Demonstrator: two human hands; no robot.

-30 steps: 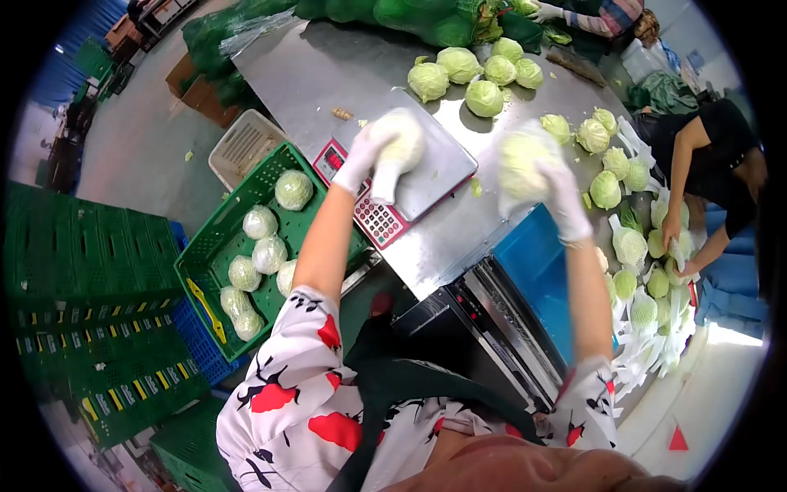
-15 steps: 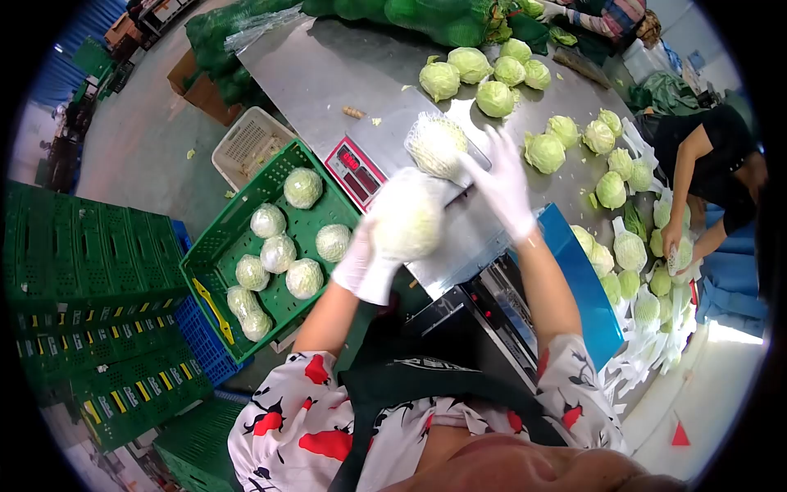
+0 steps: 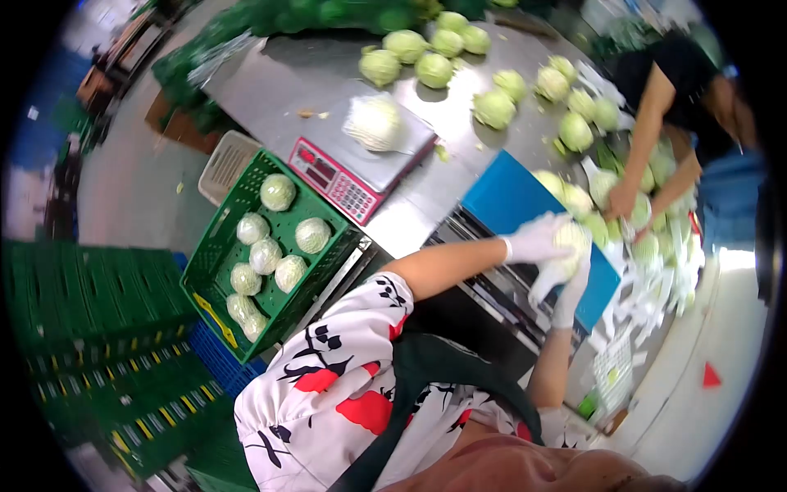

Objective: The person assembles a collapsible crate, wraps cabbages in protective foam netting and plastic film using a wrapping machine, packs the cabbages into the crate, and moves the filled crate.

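Both my hands wear white gloves and are at the right, above a blue panel (image 3: 507,194). My left hand (image 3: 533,243) grips one side of a cabbage (image 3: 572,236) in a white foam net. From the near side, my right hand (image 3: 571,297) is closed against the same cabbage, its fingers partly hidden. White net or wrap hangs below it between the hands. Another wrapped cabbage (image 3: 373,123) rests on the plate of a red and white digital scale (image 3: 336,179), away from both hands.
A green crate (image 3: 306,197) at left holds several wrapped cabbages. Bare cabbages (image 3: 433,71) lie across the metal table (image 3: 275,90). A co-worker's hands (image 3: 627,203) handle cabbages at right, near white nets (image 3: 648,287). Green crates (image 3: 78,287) are stacked far left.
My left hand has carried the netted cabbage right, from beside the scale to the blue panel. My right hand has left the cabbage on the scale and joined the left. The view has shifted.
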